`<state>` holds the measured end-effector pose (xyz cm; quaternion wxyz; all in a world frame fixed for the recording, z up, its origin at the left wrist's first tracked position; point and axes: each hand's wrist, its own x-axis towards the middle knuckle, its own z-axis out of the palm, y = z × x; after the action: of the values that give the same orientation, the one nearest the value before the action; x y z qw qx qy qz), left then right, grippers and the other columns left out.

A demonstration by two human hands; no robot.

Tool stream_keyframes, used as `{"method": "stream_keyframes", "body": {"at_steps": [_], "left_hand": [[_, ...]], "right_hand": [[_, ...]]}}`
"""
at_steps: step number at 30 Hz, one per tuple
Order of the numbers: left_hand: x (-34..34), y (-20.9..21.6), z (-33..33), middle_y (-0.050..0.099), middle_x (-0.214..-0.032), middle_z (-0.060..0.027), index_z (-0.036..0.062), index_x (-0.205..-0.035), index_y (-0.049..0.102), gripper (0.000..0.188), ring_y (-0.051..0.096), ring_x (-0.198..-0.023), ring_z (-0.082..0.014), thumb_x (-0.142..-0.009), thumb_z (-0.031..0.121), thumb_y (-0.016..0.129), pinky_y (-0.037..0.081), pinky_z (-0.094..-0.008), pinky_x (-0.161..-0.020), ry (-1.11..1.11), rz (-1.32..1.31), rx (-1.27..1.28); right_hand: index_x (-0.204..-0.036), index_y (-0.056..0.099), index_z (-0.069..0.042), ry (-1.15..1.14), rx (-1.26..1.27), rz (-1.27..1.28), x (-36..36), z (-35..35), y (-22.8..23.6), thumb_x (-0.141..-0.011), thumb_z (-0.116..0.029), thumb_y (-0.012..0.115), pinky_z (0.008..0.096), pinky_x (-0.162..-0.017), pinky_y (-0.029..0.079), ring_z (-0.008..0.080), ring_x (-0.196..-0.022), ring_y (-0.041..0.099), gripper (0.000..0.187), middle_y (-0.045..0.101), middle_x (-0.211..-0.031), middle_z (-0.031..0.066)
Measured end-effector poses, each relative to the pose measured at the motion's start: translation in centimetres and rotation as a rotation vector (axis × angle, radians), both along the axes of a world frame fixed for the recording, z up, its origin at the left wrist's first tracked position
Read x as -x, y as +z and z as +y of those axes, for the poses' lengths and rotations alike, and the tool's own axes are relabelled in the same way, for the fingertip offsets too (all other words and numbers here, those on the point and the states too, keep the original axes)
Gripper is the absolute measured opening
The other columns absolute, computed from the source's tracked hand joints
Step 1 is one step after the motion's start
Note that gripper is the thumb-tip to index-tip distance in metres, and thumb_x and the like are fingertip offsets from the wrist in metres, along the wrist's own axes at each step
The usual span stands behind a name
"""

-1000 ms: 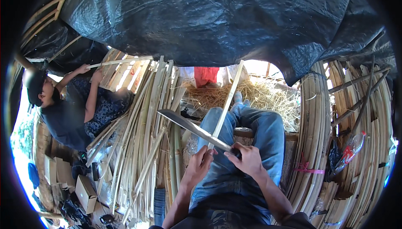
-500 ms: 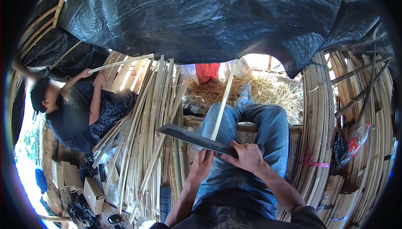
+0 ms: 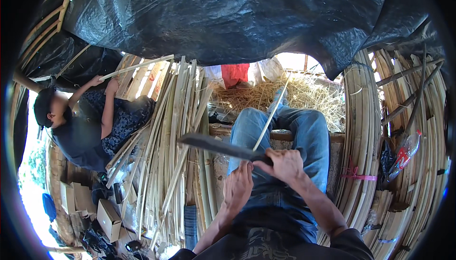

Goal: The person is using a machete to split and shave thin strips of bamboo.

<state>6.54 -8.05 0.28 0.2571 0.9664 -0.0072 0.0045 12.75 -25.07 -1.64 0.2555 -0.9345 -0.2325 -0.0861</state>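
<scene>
Right hand point(image 3: 287, 166): fingers clenched round knife point(image 3: 216, 147) | left hand point(image 3: 239, 184): fingers seemingly pinching strip point(image 3: 272, 113), contact hidden | knife blurred, across strip

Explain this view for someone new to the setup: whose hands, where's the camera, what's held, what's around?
There's no robot here: these are a person's bare hands. The camera is the left of two wide fisheyes worn on the head, looking down, so straight edges bend near the rim.

The right hand grips a large knife, blade pointing to the person's left. The left hand is closed at the near end of a thin pale strip; the blade hides part of that grip.

Below are the person's blue jeans. Long pale strips lie to the left, a bundle with a pink tie to the right, and straw beyond the knees. At far left, another person holds a strip too.
</scene>
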Motion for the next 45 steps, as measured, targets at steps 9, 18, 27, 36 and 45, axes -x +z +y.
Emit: {"method": "stream_keyframes", "body": {"at_steps": [9,18,27,36,45], "left_hand": [[0.0,-0.2,0.3,0.066,-0.072,-0.0231,0.0035,-0.101,0.053,0.025,0.065,-0.064,-0.0420,-0.106,0.026,0.042,0.052,-0.0523,-0.054,-0.025,-0.039,-0.083],[0.6,0.3,0.2,0.065,-0.071,-0.0215,0.0052,-0.098,0.051,0.023,0.065,-0.065,-0.0427,-0.105,0.025,0.042,0.051,-0.0526,-0.057,-0.018,0.088,0.028],[2.1,2.3,0.7,0.065,-0.071,-0.0211,0.0049,-0.096,0.052,0.020,0.064,-0.066,-0.0430,-0.104,0.022,0.045,0.049,-0.0524,-0.057,-0.024,0.151,0.090],[4.5,3.7,2.0,0.062,-0.074,-0.0233,0.0024,-0.092,0.053,0.019,0.062,-0.069,-0.0449,-0.104,0.017,0.046,0.044,-0.0517,-0.060,0.017,0.178,0.115],[1.3,2.6,1.6,0.038,-0.063,0.0056,0.0056,-0.083,0.054,0.039,0.032,-0.055,-0.0039,-0.110,0.031,0.040,0.026,-0.0236,-0.049,0.144,0.657,0.955]], "right_hand": [[-0.076,0.067,-0.009,0.033,0.051,-0.094,0.1,0.1,0.7,-0.090,-0.066,0.056,0.0362,-0.043,0.052,0.0260,-0.051,0.068,0.060,0.065,-0.056,0.0100],[-0.070,0.061,-0.012,-0.069,0.069,-0.231,-1.0,-1.6,-0.1,-0.087,-0.066,0.060,0.0363,-0.042,0.051,0.0224,-0.047,0.065,0.057,0.063,-0.055,0.0065],[-0.077,0.067,-0.010,-0.191,0.123,-0.191,-2.6,-3.9,-0.6,-0.085,-0.066,0.063,0.0384,-0.043,0.051,0.0266,-0.050,0.067,0.057,0.066,-0.059,0.0103],[-0.082,0.072,-0.004,-0.715,0.084,-0.007,-8.9,-11.2,-2.6,-0.095,-0.057,0.057,0.0415,-0.041,0.050,0.0302,-0.045,0.064,0.057,0.061,-0.052,0.0138],[-0.083,0.073,-0.005,-0.441,-0.293,0.202,-2.1,-9.0,0.8,-0.093,-0.054,0.062,0.0458,-0.053,0.052,0.0359,-0.056,0.067,0.051,0.064,-0.059,0.0168]]}}
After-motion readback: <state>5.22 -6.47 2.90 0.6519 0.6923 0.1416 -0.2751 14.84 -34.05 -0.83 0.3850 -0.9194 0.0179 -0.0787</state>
